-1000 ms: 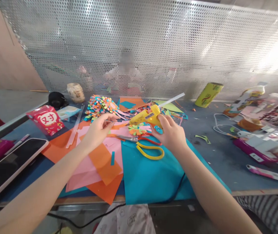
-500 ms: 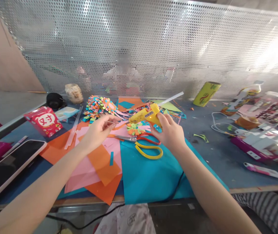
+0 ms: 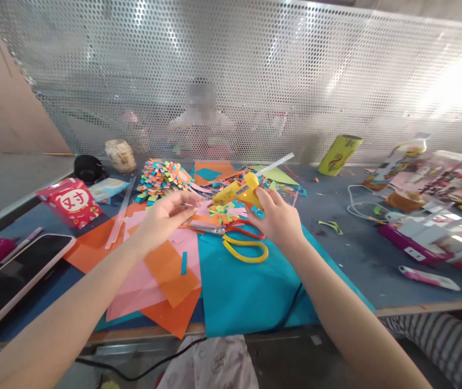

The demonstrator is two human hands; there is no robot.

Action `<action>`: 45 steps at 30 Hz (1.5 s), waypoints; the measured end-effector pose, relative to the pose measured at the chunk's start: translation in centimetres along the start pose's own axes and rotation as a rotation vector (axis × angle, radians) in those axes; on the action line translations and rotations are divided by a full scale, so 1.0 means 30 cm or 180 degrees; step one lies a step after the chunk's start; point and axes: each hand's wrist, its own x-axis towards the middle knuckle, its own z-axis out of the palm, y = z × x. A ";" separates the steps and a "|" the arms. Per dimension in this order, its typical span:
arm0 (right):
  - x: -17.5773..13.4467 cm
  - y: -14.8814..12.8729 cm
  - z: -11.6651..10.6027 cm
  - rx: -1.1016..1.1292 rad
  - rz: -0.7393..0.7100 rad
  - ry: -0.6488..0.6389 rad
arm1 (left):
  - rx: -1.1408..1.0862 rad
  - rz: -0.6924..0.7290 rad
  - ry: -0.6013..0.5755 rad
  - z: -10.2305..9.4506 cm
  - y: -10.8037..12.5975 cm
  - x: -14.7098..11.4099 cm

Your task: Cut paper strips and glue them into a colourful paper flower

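Note:
My right hand (image 3: 278,217) is wrapped round a yellow hot glue gun (image 3: 234,192), its nozzle pointing left and a clear glue stick (image 3: 276,163) jutting from its back. Across from the nozzle, my left hand (image 3: 169,213) pinches what looks like a narrow paper strip between thumb and fingers; it is mostly hidden. Beneath the glue gun lies a fringed paper flower (image 3: 221,215) in green and orange. Scissors (image 3: 246,258) with red and yellow handles rest just below, on blue paper (image 3: 247,302). A fringed multicolour paper bundle (image 3: 160,181) sits beyond my left hand.
Orange paper (image 3: 172,278) and pink paper (image 3: 133,294) cover the left middle. A phone (image 3: 20,281), a red packet (image 3: 71,201) and a jar (image 3: 120,155) stand left. Rightward are a green tube (image 3: 339,155), a bottle (image 3: 396,162) and a pink-white cutter (image 3: 429,277). A perforated metal panel (image 3: 255,70) rises behind.
The view has shifted slightly. The glue gun's nozzle has come a little closer to my left fingertips, and both hands keep their hold.

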 end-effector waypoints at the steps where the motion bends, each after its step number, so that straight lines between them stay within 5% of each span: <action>1: 0.004 0.001 0.000 0.0027 0.0056 -0.0123 | -0.0212 -0.0101 0.0070 0.004 -0.003 0.002; 5: 0.032 0.052 0.032 0.0242 0.0589 -0.0455 | -0.1079 -0.0521 0.0304 0.018 -0.010 0.009; 10: 0.048 0.163 0.115 0.0326 0.1923 -0.1050 | -0.1675 -0.0877 0.0561 0.020 -0.004 0.018; 13: 0.037 0.179 0.142 0.0103 0.2252 -0.1062 | -0.1820 -0.0921 0.0665 0.010 -0.008 0.028; 16: 0.028 0.144 0.131 -0.0060 0.1791 -0.0623 | -0.1918 -0.0906 0.0754 -0.001 -0.014 0.036; 21: 0.024 0.009 0.077 0.1185 -0.0223 -0.0321 | -0.1908 -0.0818 0.0750 -0.014 -0.025 0.042; 26: 0.018 -0.102 0.075 0.3315 -0.0037 -0.0875 | -0.2118 -0.0587 0.0597 -0.011 -0.019 0.036; 31: 0.049 -0.075 0.061 0.4838 0.0125 -0.1617 | -0.1812 -0.0424 0.0093 0.001 0.011 0.014; 37: 0.092 -0.079 -0.034 0.4269 -0.0335 -0.2246 | -0.0900 -0.0275 -0.0803 0.007 0.010 -0.001; 45: 0.075 -0.142 -0.031 0.3786 -0.0589 -0.2275 | -0.0689 -0.0340 -0.0838 0.022 -0.008 0.002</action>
